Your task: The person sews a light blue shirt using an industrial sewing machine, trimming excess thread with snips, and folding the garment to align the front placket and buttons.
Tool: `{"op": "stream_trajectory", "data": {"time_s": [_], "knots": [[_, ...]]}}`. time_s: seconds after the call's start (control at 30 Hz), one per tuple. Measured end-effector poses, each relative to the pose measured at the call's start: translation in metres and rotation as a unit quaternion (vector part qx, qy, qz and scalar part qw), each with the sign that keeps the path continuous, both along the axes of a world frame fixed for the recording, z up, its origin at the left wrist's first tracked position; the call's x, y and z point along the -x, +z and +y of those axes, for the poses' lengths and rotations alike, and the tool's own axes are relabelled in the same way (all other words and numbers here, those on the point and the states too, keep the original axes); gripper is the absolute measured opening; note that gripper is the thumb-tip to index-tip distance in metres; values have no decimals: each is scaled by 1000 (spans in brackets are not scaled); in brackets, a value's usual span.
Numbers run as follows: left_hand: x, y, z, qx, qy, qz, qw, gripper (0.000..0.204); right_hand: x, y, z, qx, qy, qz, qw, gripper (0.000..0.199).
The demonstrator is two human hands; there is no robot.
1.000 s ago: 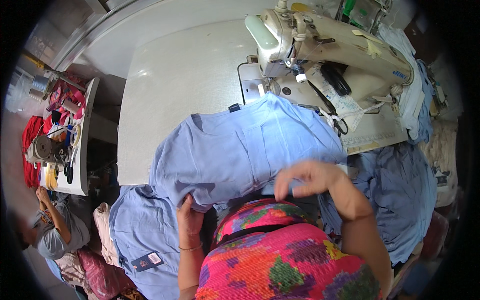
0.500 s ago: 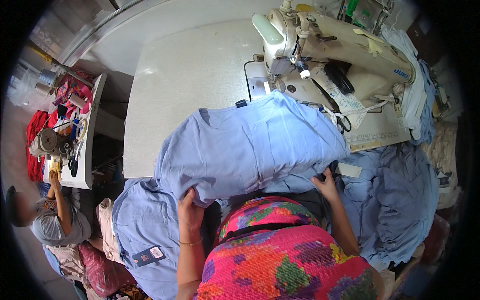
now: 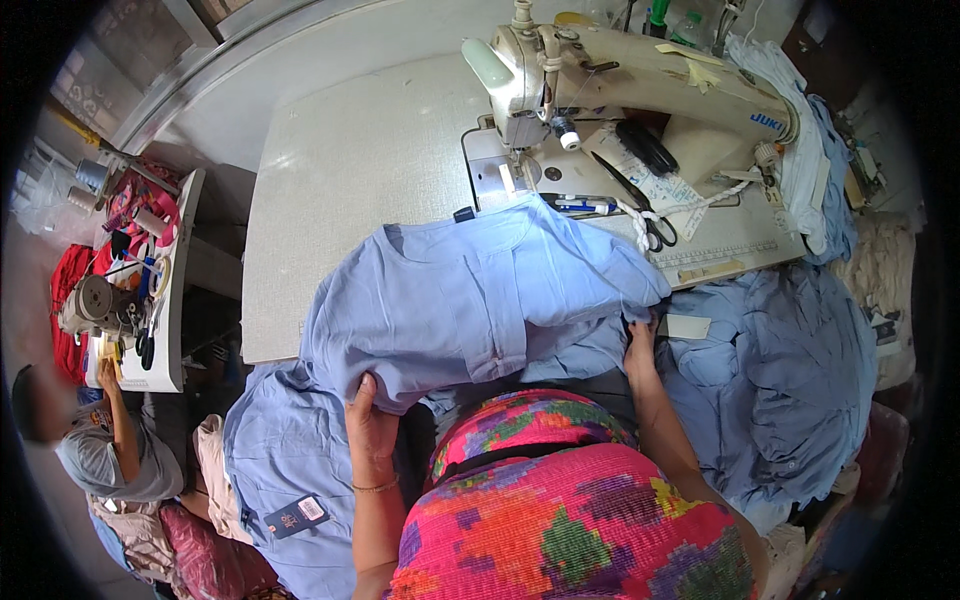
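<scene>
A light blue shirt (image 3: 420, 300) lies across the front of the sewing table, its neckline toward the machine and its near part hanging over the table edge. My left hand (image 3: 370, 425) grips its lower left edge, thumb on top of the cloth. At the lower right, my right hand (image 3: 640, 352) has its fingers closed on the shirt's edge, partly tucked under the fold. The sewing machine (image 3: 640, 80) stands at the far right, its needle area just beyond the neckline. Black-handled scissors (image 3: 660, 234) and a blue pen (image 3: 585, 205) lie beside the shirt.
Blue garments (image 3: 770, 390) are heaped at my right, a white tag (image 3: 685, 326) on them. Another blue garment (image 3: 285, 440) with a dark hang tag (image 3: 297, 516) hangs at my left. A person (image 3: 120, 440) works at a second table (image 3: 165, 350) on the far left.
The shirt has shifted slightly toward me, and the blue pen near the scissors has come into sight. Both hands keep their hold. The whole view has moved a little too.
</scene>
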State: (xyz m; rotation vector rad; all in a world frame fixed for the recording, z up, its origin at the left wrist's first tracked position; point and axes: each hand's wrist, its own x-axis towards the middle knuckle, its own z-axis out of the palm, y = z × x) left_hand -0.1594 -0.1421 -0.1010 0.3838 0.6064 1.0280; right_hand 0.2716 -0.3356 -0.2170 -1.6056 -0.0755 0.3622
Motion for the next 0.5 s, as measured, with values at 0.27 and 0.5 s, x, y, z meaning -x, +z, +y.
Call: {"op": "stream_trajectory", "data": {"time_s": [0.27, 0.5], "knots": [[3, 4, -3, -9, 11, 15, 1000, 51, 10, 43, -10, -131, 167, 230, 950, 50], [6, 0, -2, -14, 5, 4, 1000, 53, -16, 29, 1, -207, 135, 201, 948, 52]]}}
